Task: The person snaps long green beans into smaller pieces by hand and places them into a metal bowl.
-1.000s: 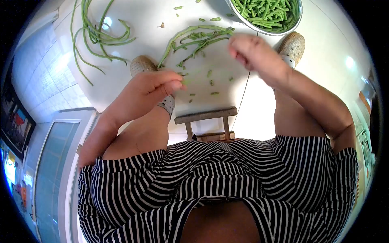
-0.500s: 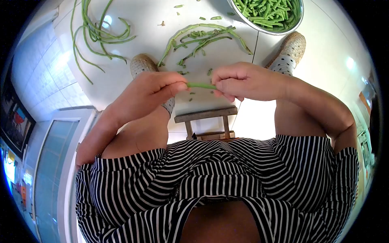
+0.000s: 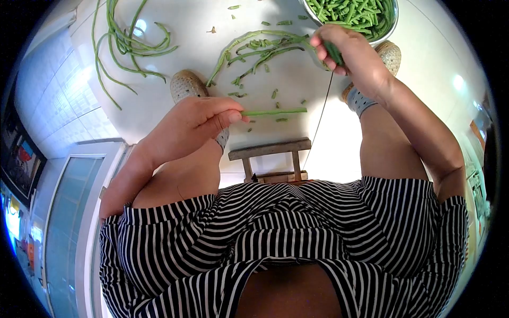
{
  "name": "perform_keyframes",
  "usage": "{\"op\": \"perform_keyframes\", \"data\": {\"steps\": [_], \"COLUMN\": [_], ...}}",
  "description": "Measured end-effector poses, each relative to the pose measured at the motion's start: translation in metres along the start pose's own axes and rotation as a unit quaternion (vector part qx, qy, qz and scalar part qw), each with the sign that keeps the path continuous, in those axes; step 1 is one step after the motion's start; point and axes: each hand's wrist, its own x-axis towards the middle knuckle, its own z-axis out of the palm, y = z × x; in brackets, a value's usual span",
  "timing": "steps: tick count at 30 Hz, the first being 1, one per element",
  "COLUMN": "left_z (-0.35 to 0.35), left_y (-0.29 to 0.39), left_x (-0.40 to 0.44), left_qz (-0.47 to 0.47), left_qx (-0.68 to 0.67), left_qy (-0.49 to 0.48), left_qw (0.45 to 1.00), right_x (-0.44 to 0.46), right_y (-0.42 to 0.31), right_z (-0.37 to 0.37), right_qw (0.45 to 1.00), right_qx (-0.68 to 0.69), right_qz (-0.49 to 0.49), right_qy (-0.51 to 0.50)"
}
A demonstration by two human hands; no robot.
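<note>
A green bean sticks out to the right from my left hand, whose thumb and fingers pinch its end. My right hand is raised at the near edge of a metal bowl, its fingers curled around broken bean pieces. How many pieces it holds is hidden. Cut green bean pieces fill the bowl. Below my hands, small bean scraps lie scattered on the floor.
Long whole beans lie in a loose bundle at the upper left. A curved pile of beans lies between my shoes. Near my knees stands a small wooden stool. A glass-panelled white door is at the left.
My right hand has left the bean and moved up and right to the bowl with pieces in it. My left hand stays nearly in place, the bean's right end now free.
</note>
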Motion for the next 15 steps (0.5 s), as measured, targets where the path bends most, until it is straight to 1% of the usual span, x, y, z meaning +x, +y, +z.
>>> {"op": "perform_keyframes", "data": {"steps": [1,2,3,4,5,6,7,8,10,11,12,13,14,15], "left_z": [0.000,0.000,-0.001,0.000,0.000,0.001,0.001,0.001,0.003,0.005,0.006,0.005,0.004,0.002], "left_y": [0.002,0.004,0.006,0.005,0.004,0.004,0.005,0.006,0.007,0.007,0.007,0.007,0.006,0.005], "left_x": [0.000,0.001,0.002,0.003,0.004,0.005,0.005,0.006,0.006,0.006,0.005,0.005,0.004,0.003], "left_qz": [-0.002,-0.026,-0.049,-0.049,-0.030,-0.010,-0.009,0.000,0.009,0.000,-0.009,-0.009,-0.028,-0.047], "left_qx": [-0.002,-0.013,-0.024,-0.023,-0.004,0.016,0.016,0.030,0.044,0.004,-0.036,-0.036,-0.043,-0.050], "left_qy": [-0.001,-0.012,-0.023,-0.023,-0.020,-0.017,-0.017,-0.012,-0.008,0.002,0.011,0.011,0.027,0.042], "left_qw": [1.000,1.000,0.998,0.998,0.999,1.000,1.000,0.999,0.999,1.000,0.999,0.999,0.998,0.997], "right_x": [-0.003,-0.007,-0.013,-0.017,-0.022,-0.025,-0.028,-0.029,-0.030,-0.032,-0.030,-0.027,-0.024,-0.022], "right_y": [0.001,0.001,0.000,-0.001,-0.002,-0.002,-0.001,-0.001,0.000,-0.004,-0.003,-0.001,0.002,0.007], "right_z": [0.003,0.008,0.016,0.022,0.028,0.033,0.036,0.036,0.037,0.037,0.036,0.034,0.032,0.031], "right_qw": [0.999,0.999,0.989,0.971,0.971,0.954,0.932,0.932,0.897,0.898,0.898,0.910,0.920,0.921], "right_qx": [-0.027,-0.027,-0.047,-0.067,-0.066,-0.086,-0.107,-0.108,-0.192,-0.208,-0.208,-0.222,-0.237,-0.237], "right_qz": [-0.001,0.000,0.000,-0.001,0.000,-0.027,-0.054,-0.054,-0.150,-0.121,-0.121,-0.106,-0.090,-0.090], "right_qy": [-0.047,-0.048,-0.140,-0.231,-0.231,-0.287,-0.343,-0.343,-0.370,-0.368,-0.368,-0.333,-0.297,-0.297]}}
